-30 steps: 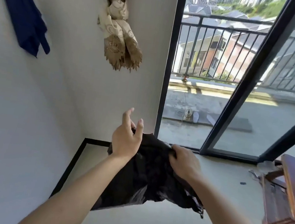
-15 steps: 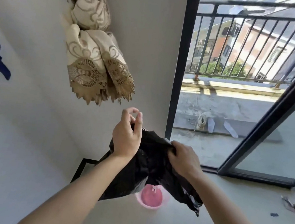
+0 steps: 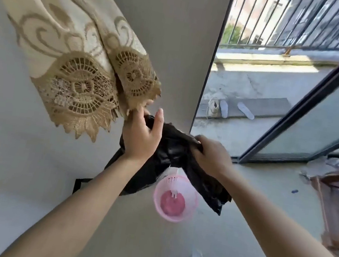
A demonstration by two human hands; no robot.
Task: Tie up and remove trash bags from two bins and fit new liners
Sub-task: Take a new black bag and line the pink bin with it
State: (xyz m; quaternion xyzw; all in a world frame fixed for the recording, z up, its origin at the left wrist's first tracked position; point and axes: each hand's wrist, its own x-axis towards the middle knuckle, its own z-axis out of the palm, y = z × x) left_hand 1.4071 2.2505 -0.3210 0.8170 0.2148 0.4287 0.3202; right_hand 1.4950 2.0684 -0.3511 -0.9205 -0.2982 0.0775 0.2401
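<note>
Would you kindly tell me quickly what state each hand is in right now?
Left hand: closed, pinching the top edge of the black trash bag.
Right hand: closed, gripping the same bag.

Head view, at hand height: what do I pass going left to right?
lace-edged curtain → left hand → black bag → right hand → wooden furniture
</note>
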